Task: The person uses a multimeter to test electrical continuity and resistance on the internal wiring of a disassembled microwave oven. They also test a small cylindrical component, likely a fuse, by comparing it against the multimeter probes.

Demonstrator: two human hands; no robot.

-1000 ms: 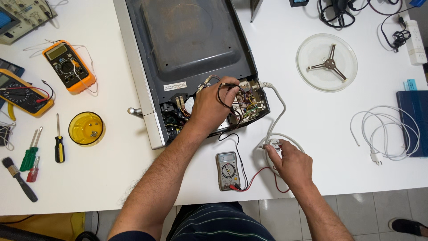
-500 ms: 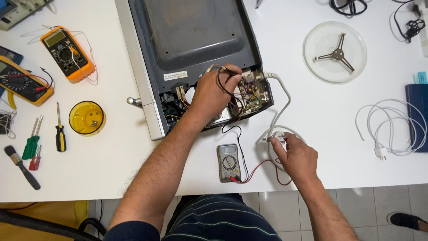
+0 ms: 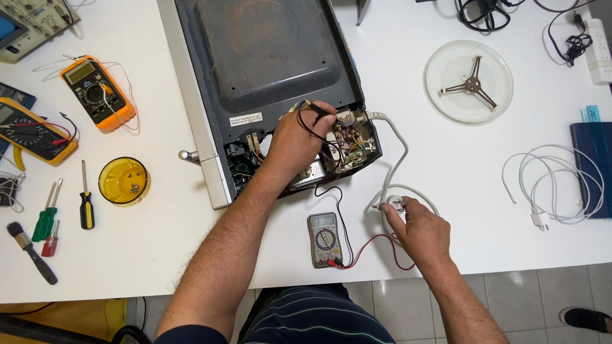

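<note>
We've got a microwave oven (image 3: 268,70) lying casing-off on the white table (image 3: 159,255), its electronics bay (image 3: 344,143) exposed at the near right corner. Our left hand (image 3: 296,143) is over that bay, fingers pinched on a black test probe (image 3: 317,109), tip pointing into the wiring by the terminals. The probe's black lead (image 3: 338,204) loops down off the oven edge to the small grey multimeter (image 3: 324,239), which sits flat on the table near the front edge, between our two forearms.

Our right hand (image 3: 417,232) rests on the table to the right of the meter, closed round the white mains plug (image 3: 395,205) at the end of the grey power cord (image 3: 398,159). The cord runs from the oven's rear right corner and curves down to the plug. A red lead (image 3: 370,245) goes from the meter to under the right hand; can't tell whether its probe tip is on a plug pin, as the fingers cover it.

Elsewhere: the glass turntable plate (image 3: 468,83) w/ its three-arm roller ring on top sits well to the right. A coiled white cable (image 3: 554,185) lies near a dark blue case (image 3: 596,165). At left are two orange multimeters (image 3: 95,92), a yellow dish (image 3: 123,181) w/ screws in it, several screwdrivers (image 3: 86,204) and a small brush (image 3: 29,251).
</note>
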